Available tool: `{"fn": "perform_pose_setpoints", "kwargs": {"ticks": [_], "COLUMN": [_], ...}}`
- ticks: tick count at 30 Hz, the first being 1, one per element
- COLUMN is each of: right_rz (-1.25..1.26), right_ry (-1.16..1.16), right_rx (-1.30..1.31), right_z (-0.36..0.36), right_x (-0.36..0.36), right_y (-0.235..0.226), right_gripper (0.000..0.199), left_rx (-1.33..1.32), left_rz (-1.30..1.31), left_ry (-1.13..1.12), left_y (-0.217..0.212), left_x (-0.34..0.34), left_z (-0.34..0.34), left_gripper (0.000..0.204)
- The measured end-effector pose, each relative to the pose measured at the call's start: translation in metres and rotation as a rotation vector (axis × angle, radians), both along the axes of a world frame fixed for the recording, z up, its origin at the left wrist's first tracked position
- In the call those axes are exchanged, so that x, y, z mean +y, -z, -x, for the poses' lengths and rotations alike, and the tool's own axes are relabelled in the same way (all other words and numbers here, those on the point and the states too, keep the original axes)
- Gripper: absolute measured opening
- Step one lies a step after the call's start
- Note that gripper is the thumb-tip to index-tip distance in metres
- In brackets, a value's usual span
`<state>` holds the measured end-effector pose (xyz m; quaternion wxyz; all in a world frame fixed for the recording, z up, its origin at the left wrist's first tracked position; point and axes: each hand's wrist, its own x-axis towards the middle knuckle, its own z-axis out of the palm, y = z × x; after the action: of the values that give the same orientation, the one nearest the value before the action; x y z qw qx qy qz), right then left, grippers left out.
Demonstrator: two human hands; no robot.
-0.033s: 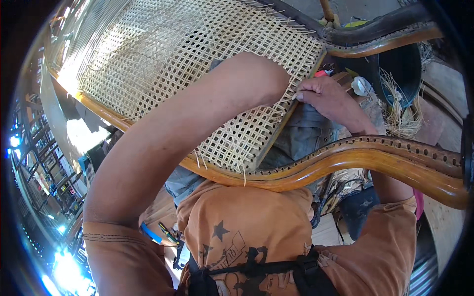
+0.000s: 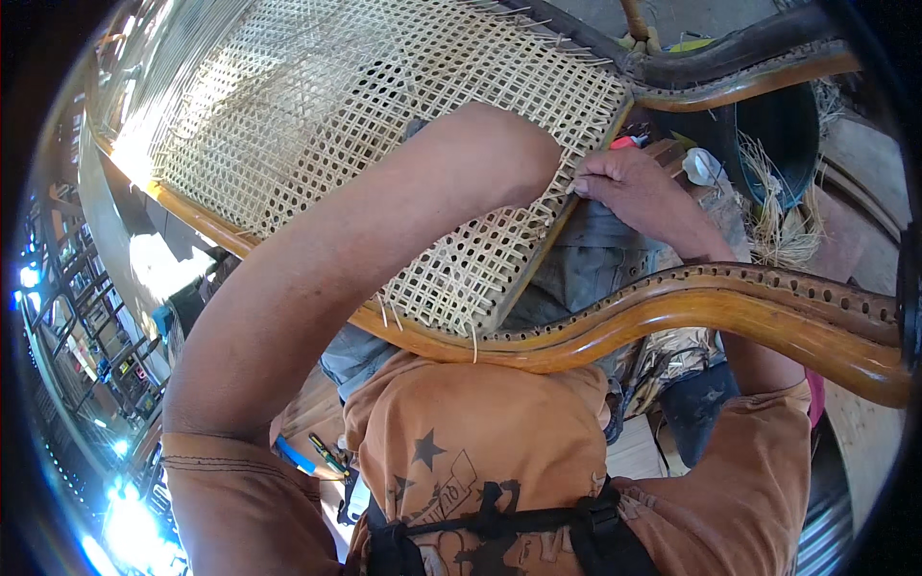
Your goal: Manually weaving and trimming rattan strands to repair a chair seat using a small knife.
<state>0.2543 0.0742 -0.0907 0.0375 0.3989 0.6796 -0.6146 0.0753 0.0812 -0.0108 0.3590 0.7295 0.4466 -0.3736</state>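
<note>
A woven cane panel point(image 2: 451, 274) in a varnished wooden frame point(image 2: 547, 357) lies before me, its weave partly open with square and diagonal holes. At the panel's right edge, my right hand point(image 2: 624, 182) has thumb and fingers pinched together on what looks like a pale cane strand point(image 2: 574, 188) by the rim. My left arm crosses over the panel and ends in a rounded bend near that edge. It hides part of the weave, and my left hand does not show. A small dark blue thing point(image 2: 416, 126) sticks out behind the arm. Loose strand ends point(image 2: 474, 344) hang over the near rim.
A curved wooden arm point(image 2: 730, 298) with a row of holes runs across the right. Beyond it stand a dark bucket point(image 2: 792, 134) and a bundle of loose cane fibres point(image 2: 783, 230). A yellow-and-black tool point(image 2: 328, 453) lies at lower left. Long loose strands fan out at upper left.
My right hand has shifted very slightly left at the panel's edge, still pinched. My left arm has moved only a little.
</note>
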Motion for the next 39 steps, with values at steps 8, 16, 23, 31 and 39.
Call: {"fn": "perform_pose_setpoints", "kwargs": {"ticks": [8,16,23,31,39], "right_rz": [0.075,0.071,-0.03,-0.094,-0.154], "right_ry": [-0.115,-0.017,0.01,-0.047,0.05], "right_rx": [0.083,-0.135,-0.076,-0.186,-0.022], "right_z": [0.001,0.006,-0.005,0.011,-0.019], "right_x": [0.01,0.007,-0.006,0.0,0.006], "right_y": [-0.005,-0.012,0.011,-0.013,-0.008], "right_gripper": [0.014,0.01,0.008,0.02,0.018], "left_rx": [-0.075,0.005,-0.077,0.014,0.118], "left_rz": [-0.149,0.005,-0.164,-0.104,-0.086], "left_ry": [0.011,-0.059,0.033,-0.087,-0.121], "left_y": [0.001,0.011,0.019,0.021,0.005], "left_x": [-0.008,-0.002,-0.008,-0.009,-0.004], "left_z": [0.001,0.0,-0.002,-0.003,0.024], "left_gripper": [0.019,0.02,0.024,0.027,0.03]}}
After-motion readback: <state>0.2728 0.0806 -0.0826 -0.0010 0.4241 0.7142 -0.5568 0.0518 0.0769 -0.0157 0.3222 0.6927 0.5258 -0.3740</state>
